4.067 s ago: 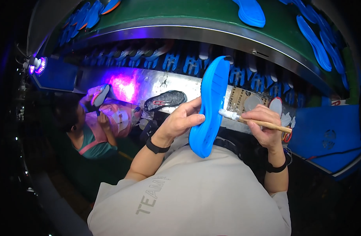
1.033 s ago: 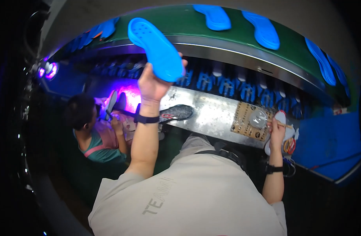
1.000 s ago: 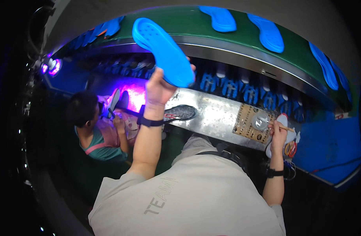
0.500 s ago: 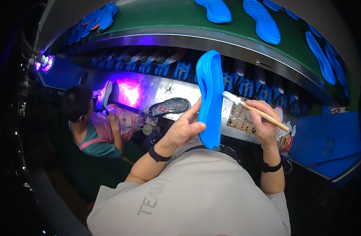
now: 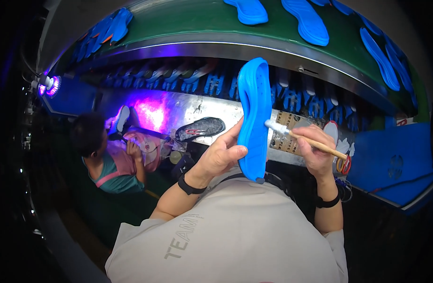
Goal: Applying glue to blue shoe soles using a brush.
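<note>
Half-open left hand [image 5: 222, 153] is grasping a curved blue sole [image 5: 255, 118], curled right hand [image 5: 316, 150] pinching a wooden-handled brush [image 5: 286, 130], metal counter [image 5: 229, 111] gleaming beyond them

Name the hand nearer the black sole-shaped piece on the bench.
Left. The left hand is just to the lower right of the black sole-shaped piece; the right hand is much farther right.

Most of the left hand's [image 5: 222, 154] fingertips are hidden behind the blue sole [image 5: 254, 118], fwiw. Right of that grip, can't tell if the brush [image 5: 320, 147] actually touches it. Way above, another sole [image 5: 249, 13] gets chopped by the view's top edge.
</note>
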The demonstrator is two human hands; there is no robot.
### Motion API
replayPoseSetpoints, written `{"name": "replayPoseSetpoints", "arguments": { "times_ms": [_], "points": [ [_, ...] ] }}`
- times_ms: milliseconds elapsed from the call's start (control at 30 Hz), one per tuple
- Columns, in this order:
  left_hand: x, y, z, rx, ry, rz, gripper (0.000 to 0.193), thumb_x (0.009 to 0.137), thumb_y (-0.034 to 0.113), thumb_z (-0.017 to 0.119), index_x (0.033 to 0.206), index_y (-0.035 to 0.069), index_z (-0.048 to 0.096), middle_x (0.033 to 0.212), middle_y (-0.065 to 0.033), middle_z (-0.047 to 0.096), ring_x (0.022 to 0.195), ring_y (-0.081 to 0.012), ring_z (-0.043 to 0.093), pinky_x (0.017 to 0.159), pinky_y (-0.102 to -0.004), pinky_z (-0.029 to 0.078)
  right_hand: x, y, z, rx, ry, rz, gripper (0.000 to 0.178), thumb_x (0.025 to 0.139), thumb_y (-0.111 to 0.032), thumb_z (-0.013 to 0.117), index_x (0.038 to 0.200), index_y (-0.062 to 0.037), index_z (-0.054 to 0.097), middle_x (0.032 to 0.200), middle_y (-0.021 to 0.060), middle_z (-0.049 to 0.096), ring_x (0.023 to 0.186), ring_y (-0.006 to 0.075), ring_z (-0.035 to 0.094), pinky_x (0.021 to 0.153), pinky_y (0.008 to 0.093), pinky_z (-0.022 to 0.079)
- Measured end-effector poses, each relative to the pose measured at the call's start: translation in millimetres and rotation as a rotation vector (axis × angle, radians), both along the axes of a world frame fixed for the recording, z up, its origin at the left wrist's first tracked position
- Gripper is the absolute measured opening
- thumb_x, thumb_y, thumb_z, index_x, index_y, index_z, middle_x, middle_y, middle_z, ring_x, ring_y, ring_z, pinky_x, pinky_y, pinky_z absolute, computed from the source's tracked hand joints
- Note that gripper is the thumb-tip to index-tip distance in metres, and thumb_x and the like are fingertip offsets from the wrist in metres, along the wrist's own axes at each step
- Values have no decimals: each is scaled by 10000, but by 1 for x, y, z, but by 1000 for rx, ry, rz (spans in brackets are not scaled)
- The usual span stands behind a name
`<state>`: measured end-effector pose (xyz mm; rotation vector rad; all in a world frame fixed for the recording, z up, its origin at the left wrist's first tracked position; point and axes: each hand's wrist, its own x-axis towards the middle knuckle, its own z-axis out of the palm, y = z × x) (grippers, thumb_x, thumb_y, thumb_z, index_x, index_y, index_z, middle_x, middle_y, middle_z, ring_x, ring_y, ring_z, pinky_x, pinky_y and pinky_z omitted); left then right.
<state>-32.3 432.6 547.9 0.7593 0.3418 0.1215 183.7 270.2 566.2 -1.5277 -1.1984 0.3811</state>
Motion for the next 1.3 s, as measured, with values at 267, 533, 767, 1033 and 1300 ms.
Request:
{"name": "replayPoseSetpoints", "arguments": {
  "times_ms": [267,533,767,1033,1300],
  "points": [
    [1,0,3,50,-36,-66,1067,899,377,760,1660,48,90,1345,-177,564,1105,-291,683,964,-443,587,2,8,2,79,-114,-113,182,861,-7,706,1032,38,748,942,157,759,816,260,716,738,332,547],
    [0,7,2,41,1,16,1005,853,504,781,1571,1,289,1344,-199,594,1132,-332,694,943,-498,603,-12,-2,1,21,-43,17,153,835,-11,703,977,14,755,841,117,748,704,228,678,656,313,512],
    [5,13,-4,157,-2,151,1060,833,562,771,1573,-13,276,1359,-203,589,1112,-325,705,936,-476,605,-17,-9,9,12,50,135,149,833,-10,690,963,28,753,826,125,750,680,222,681,645,319,521],
    [6,17,-1,138,-21,91,1115,806,555,805,1589,-6,245,1393,-215,568,1124,-350,699,954,-474,600,-11,-6,10,40,124,7,183,882,-31,681,1037,38,749,870,130,767,766,211,700,697,305,512],
    [4,19,-9,237,-2,191,1135,790,577,809,1576,-30,260,1385,-219,570,1143,-352,690,987,-484,579,-23,-2,9,9,36,92,153,836,2,703,977,22,756,824,116,751,705,219,687,658,313,517]
  ]
}}
